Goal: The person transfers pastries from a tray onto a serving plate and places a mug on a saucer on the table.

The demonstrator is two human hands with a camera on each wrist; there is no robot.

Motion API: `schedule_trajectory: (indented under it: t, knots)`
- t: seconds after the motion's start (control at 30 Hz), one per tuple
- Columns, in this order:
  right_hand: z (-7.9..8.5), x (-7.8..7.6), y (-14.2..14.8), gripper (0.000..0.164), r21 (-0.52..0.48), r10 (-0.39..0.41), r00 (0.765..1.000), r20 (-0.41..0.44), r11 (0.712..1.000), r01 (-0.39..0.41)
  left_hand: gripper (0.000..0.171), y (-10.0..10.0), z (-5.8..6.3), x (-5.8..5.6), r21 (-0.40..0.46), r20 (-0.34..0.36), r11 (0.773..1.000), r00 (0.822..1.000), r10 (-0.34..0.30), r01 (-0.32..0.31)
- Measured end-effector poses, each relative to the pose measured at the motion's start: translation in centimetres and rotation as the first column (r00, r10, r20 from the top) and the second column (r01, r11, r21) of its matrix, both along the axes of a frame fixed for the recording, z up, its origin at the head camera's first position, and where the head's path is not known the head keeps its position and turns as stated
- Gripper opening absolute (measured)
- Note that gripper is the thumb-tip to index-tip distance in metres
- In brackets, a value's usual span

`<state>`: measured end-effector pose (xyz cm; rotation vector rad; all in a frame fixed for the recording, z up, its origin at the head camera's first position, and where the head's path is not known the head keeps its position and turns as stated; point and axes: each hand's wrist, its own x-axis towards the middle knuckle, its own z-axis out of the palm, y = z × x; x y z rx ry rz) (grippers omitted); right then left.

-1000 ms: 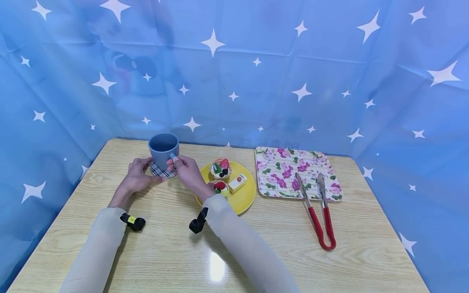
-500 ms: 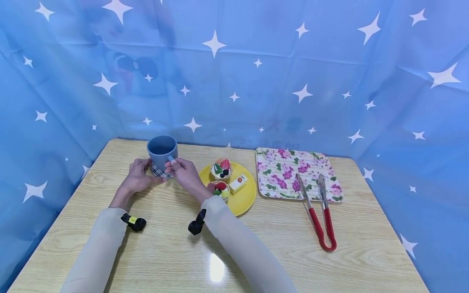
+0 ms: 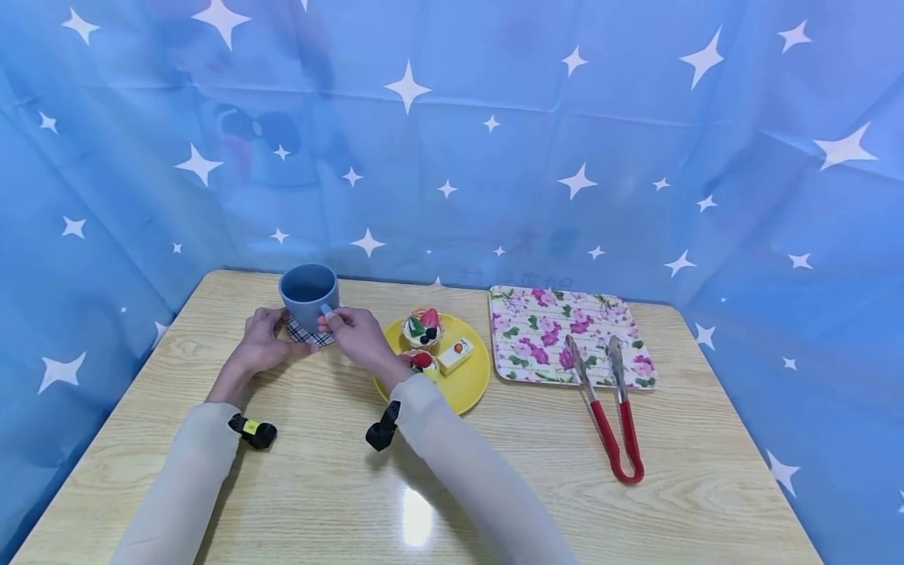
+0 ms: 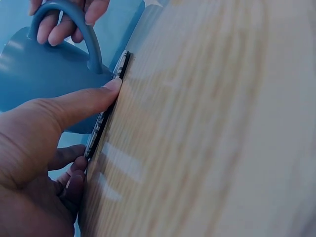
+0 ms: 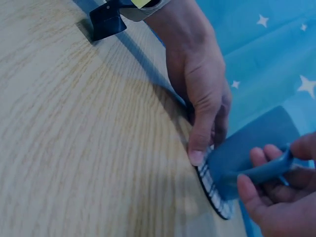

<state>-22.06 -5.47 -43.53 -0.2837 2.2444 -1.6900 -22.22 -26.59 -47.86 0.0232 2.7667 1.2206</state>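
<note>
A blue-grey mug (image 3: 300,304) stands over a round checked coaster (image 3: 305,336) near the table's back left. My right hand (image 3: 362,339) grips the mug's handle (image 4: 81,22), fingers curled through it. The mug appears upright, its base on the coaster in the right wrist view. My left hand (image 3: 265,344) holds the coaster at its edge, the thumb on the near side and the other fingers on the left side. In the left wrist view the coaster (image 4: 102,121) shows edge-on, lying flat on the wooden table (image 4: 197,123).
A yellow plate (image 3: 475,388) with two fruit tarts (image 3: 422,328) and a small cake slice (image 3: 456,355) sits right of my right hand, partly under that forearm. Farther right lie a floral tray (image 3: 526,326) and red-handled tongs (image 3: 623,439) resting on its front edge. A starry blue curtain (image 3: 452,141) hangs behind.
The mug has shifted slightly left and toward me over the coaster, with my right hand on its handle. My left hand stays at the coaster.
</note>
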Motion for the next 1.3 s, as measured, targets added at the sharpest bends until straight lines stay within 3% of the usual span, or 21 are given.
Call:
schedule_trajectory:
  t: [0.2, 0.33, 0.63, 0.87, 1.03, 1.3]
  knots:
    - [1.1, 0.3, 0.7, 0.037, 0.141, 0.027, 1.0, 0.008, 0.99, -0.028, 0.101, 0.0, -0.3, -0.1, -0.03, 0.001, 1.0, 1.0, 0.0, 0.0]
    - [1.7, 0.6, 1.0, 0.041, 0.212, 0.018, 1.0, 0.024, 0.977, -0.023, 0.103, -0.2, -0.4, 0.1, -0.001, -0.01, 1.0, 1.0, -0.011, 0.011]
    - [3.3, 1.2, 2.9, 0.047, 0.207, 0.053, 0.999, -0.01, 0.977, -0.05, 0.104, -0.5, 0.2, 0.9, 0.005, -0.077, 1.0, 0.997, 0.022, -0.022]
    - [4.5, 1.7, 4.5, 0.051, 0.292, 0.076, 0.99, -0.116, 0.956, -0.039, 0.11, -0.6, 1.1, 2.2, -0.039, -0.102, 0.998, 0.994, 0.034, -0.039]
    - [5.3, 2.0, 6.0, 0.052, 0.295, 0.083, 0.985, -0.152, 0.955, -0.035, 0.111, -0.6, 1.6, 2.7, -0.063, -0.146, 0.997, 0.989, 0.035, -0.045]
    - [5.8, 2.2, 9.3, 0.057, 0.29, 0.167, 0.953, -0.252, 0.953, -0.09, 0.114, -0.7, 2.8, 3.5, -0.118, -0.211, 0.992, 0.977, 0.028, -0.053]
